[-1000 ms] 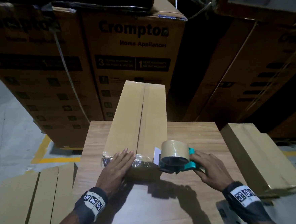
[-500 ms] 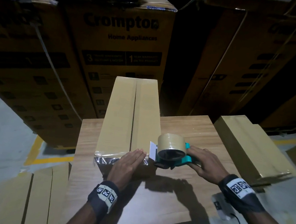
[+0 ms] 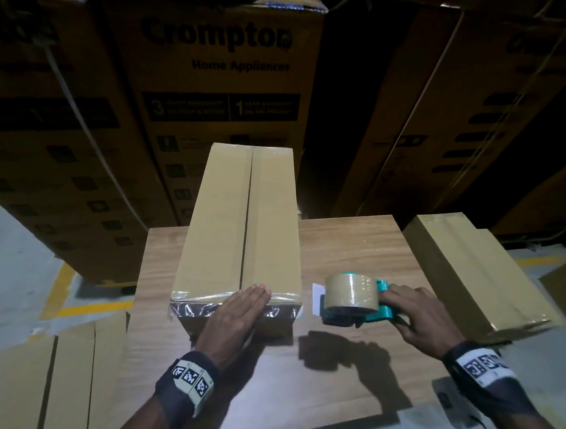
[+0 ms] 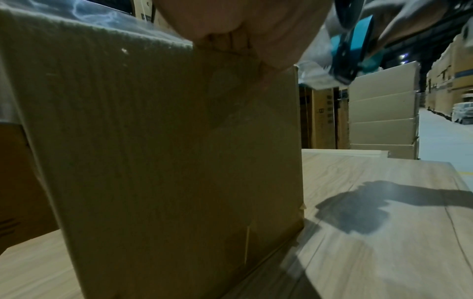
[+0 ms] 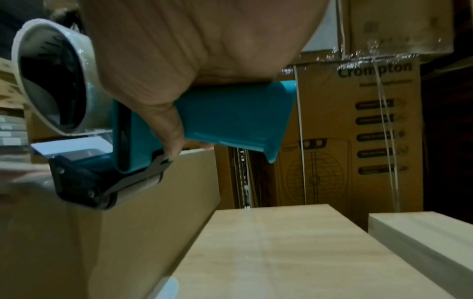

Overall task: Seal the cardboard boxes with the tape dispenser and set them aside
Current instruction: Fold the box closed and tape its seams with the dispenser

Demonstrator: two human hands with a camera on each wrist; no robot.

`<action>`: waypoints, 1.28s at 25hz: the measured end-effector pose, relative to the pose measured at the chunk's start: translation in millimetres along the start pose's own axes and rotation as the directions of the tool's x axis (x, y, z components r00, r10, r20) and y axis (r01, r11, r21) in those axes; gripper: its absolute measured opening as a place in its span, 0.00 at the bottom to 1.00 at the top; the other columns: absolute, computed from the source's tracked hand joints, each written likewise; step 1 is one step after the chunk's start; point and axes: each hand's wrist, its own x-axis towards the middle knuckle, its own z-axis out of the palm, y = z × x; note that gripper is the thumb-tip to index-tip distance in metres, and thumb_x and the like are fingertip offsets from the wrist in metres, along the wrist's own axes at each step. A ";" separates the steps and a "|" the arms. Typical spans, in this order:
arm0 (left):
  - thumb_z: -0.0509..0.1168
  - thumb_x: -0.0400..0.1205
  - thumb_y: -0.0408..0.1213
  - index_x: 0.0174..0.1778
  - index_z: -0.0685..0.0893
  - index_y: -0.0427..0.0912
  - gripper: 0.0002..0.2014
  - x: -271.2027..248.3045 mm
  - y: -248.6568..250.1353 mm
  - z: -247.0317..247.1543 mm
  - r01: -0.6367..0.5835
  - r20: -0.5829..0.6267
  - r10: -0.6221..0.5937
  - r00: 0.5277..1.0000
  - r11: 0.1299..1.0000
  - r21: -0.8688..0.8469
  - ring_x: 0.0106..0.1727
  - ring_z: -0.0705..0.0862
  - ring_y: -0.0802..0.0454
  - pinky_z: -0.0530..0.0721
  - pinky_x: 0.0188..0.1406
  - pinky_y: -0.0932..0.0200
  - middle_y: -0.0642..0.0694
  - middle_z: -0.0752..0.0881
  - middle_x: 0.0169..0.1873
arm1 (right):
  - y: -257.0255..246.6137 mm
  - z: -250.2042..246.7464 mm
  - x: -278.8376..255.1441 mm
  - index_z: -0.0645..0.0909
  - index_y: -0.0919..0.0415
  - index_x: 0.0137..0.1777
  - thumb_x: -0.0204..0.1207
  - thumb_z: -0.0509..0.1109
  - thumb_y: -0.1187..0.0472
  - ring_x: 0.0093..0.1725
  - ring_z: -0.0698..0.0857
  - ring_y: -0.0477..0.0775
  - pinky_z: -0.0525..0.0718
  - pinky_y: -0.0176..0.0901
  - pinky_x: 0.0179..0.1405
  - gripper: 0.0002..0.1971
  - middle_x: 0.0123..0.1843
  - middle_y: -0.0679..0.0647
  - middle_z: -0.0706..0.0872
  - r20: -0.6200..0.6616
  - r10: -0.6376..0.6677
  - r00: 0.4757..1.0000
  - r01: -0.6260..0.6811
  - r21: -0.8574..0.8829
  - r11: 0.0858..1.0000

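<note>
A long plain cardboard box (image 3: 241, 218) lies lengthwise on the wooden table (image 3: 356, 246), its top seam running away from me. Clear tape (image 3: 188, 303) runs across its near top edge and folds down the front face. My left hand (image 3: 237, 315) lies flat with straight fingers over that near edge, pressing the tape; the left wrist view shows the box's front face (image 4: 166, 151). To the right of the box, my right hand (image 3: 418, 316) grips the teal handle of the tape dispenser (image 3: 352, 301), which carries a brown tape roll (image 5: 53, 81) above the table.
A second long cardboard box (image 3: 471, 274) lies off the table's right edge. Tall printed appliance cartons (image 3: 224, 76) stand stacked close behind the table. Flattened cardboard (image 3: 45, 382) lies on the floor at lower left, near yellow floor lines. A small device with a cable (image 3: 455, 407) sits at the lower right.
The right hand has drawn the dispenser rightward, away from the box's near corner. The left hand has slid right along the taped near edge.
</note>
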 end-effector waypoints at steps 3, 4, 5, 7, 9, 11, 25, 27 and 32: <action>0.85 0.61 0.25 0.80 0.79 0.41 0.48 -1.5 7.6 0.5 0.041 -0.002 -0.041 0.999 0.999 -0.005 0.76 0.81 0.47 0.65 0.84 0.50 0.42 0.81 0.76 | -5.9 36.4 5.9 0.72 0.39 0.62 0.64 0.84 0.66 0.47 0.86 0.51 0.85 0.50 0.42 0.34 0.53 0.44 0.86 0.041 0.031 0.999 -0.033 0.044 0.998; 0.86 0.61 0.29 0.79 0.79 0.41 0.47 -0.7 11.5 -0.6 0.048 -0.003 -0.048 0.999 0.999 0.000 0.76 0.81 0.46 0.65 0.84 0.50 0.41 0.81 0.76 | -10.1 47.1 8.0 0.73 0.40 0.63 0.65 0.83 0.66 0.47 0.86 0.53 0.84 0.50 0.43 0.33 0.53 0.46 0.86 0.049 0.035 0.998 -0.038 0.064 0.997; 0.86 0.62 0.32 0.79 0.79 0.41 0.46 1.2 16.4 -1.6 0.047 0.000 -0.047 0.999 0.999 0.010 0.75 0.82 0.45 0.66 0.84 0.50 0.41 0.82 0.76 | -13.6 56.7 9.3 0.73 0.41 0.65 0.67 0.82 0.66 0.49 0.86 0.54 0.83 0.50 0.45 0.32 0.55 0.47 0.86 0.060 0.044 0.997 -0.049 0.091 0.995; 0.87 0.62 0.36 0.78 0.80 0.41 0.45 8.9 26.4 -2.1 0.011 0.028 -0.012 1.000 0.999 0.032 0.75 0.82 0.45 0.69 0.81 0.47 0.40 0.82 0.75 | -14.6 70.9 9.7 0.73 0.43 0.72 0.71 0.79 0.66 0.54 0.85 0.54 0.82 0.50 0.50 0.33 0.61 0.49 0.86 0.080 0.069 0.994 -0.081 0.154 0.985; 0.88 0.59 0.37 0.78 0.80 0.40 0.47 19.1 36.2 1.1 -0.025 0.070 0.020 0.997 0.997 0.068 0.74 0.83 0.47 0.71 0.77 0.45 0.41 0.83 0.74 | -12.3 77.1 8.8 0.72 0.43 0.75 0.74 0.77 0.65 0.56 0.84 0.54 0.82 0.50 0.53 0.32 0.64 0.50 0.86 0.101 0.087 0.991 -0.104 0.175 0.979; 0.88 0.52 0.31 0.77 0.82 0.40 0.51 26.4 41.8 5.9 -0.012 0.104 0.003 0.995 0.996 0.084 0.73 0.84 0.48 0.71 0.76 0.46 0.41 0.85 0.72 | -11.8 76.7 9.5 0.72 0.44 0.76 0.74 0.77 0.65 0.56 0.84 0.54 0.82 0.51 0.54 0.32 0.64 0.50 0.86 0.120 0.092 0.989 -0.113 0.181 0.977; 0.65 0.61 0.13 0.78 0.81 0.37 0.43 24.7 31.2 18.2 -0.062 -0.050 0.067 0.997 0.994 0.086 0.74 0.84 0.44 0.73 0.75 0.40 0.38 0.83 0.74 | 31.0 5.7 -29.0 0.69 0.39 0.76 0.70 0.82 0.69 0.56 0.87 0.54 0.86 0.54 0.52 0.41 0.65 0.51 0.88 0.048 0.099 0.994 -0.105 0.141 0.985; 0.64 0.63 0.14 0.77 0.82 0.37 0.41 22.8 31.7 20.3 -0.075 -0.052 0.080 0.995 0.994 0.083 0.74 0.83 0.44 0.74 0.74 0.40 0.38 0.83 0.74 | 25.8 42.4 -27.7 0.67 0.38 0.78 0.73 0.79 0.66 0.58 0.85 0.54 0.85 0.57 0.55 0.39 0.66 0.49 0.86 0.129 0.099 0.987 -0.116 0.129 0.985; 0.67 0.63 0.16 0.77 0.82 0.37 0.41 23.9 34.9 19.1 -0.056 -0.071 0.063 0.995 0.994 0.096 0.74 0.83 0.44 0.74 0.75 0.41 0.38 0.83 0.73 | 9.5 124.0 -10.2 0.67 0.38 0.79 0.77 0.69 0.60 0.67 0.83 0.62 0.78 0.53 0.62 0.31 0.74 0.55 0.82 0.343 0.085 0.936 -0.128 0.103 0.986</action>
